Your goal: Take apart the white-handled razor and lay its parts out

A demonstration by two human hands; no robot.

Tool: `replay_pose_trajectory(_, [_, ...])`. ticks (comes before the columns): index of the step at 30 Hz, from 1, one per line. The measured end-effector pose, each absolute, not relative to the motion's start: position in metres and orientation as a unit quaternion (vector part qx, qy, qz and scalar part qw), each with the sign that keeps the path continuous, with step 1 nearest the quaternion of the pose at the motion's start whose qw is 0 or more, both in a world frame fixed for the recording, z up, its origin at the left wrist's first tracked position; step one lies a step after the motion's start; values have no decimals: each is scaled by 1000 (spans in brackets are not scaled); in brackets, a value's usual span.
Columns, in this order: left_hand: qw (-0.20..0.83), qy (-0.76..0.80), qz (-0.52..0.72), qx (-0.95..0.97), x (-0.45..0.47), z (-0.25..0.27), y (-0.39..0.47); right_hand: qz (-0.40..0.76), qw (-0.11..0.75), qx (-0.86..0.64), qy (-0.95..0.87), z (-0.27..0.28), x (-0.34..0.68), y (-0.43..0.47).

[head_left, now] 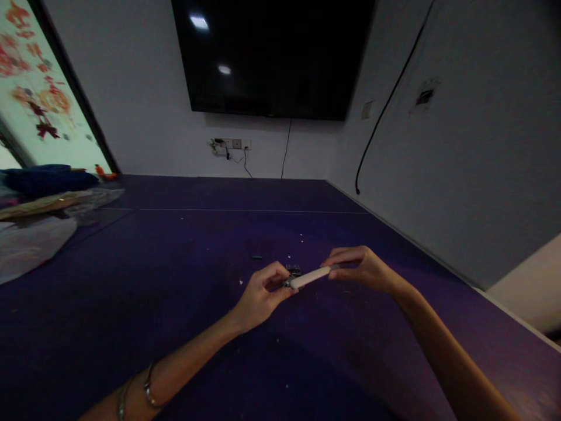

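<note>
A thin pale slab point(312, 276), seen nearly edge-on, spans the gap between my two hands above the dark purple surface. My left hand point(262, 295) pinches its left end between thumb and fingers. At that end a small dark, metallic-looking piece point(288, 282) shows; its kind I cannot make out. The right end is gripped by my right hand point(360, 269), thumb below and fingers on top. Just behind the slab is a small black part point(293, 269), partly covered by the left fingers and the slab. A short teal stick point(256, 257) lies farther off.
Small white scraps point(241, 282) dot the purple surface point(184, 327). Bags and dark blue cloth point(48, 180) lie at the far left, beside a small orange object point(103, 172). A television point(272, 58) hangs on the back wall; a black cable point(385, 105) dangles at right.
</note>
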State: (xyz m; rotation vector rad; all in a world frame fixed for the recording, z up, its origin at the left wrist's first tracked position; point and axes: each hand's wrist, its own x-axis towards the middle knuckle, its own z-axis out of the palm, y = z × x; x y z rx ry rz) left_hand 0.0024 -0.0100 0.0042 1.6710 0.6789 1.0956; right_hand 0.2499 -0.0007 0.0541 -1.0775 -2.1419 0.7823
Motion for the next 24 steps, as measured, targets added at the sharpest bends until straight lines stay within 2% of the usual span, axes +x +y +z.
replay_pose_trajectory(3, [512,261,447,685,2,5,-11,281,320,-427,-797,54,250,0])
replay_pose_trajectory(8, [482,287,448,696,2,6,-12,302,304,-405,-807,55,247,-4])
replay_pose_trajectory(24, [494,280,427,704,3,4,-14,225,324,-434,-810,69,243,-20])
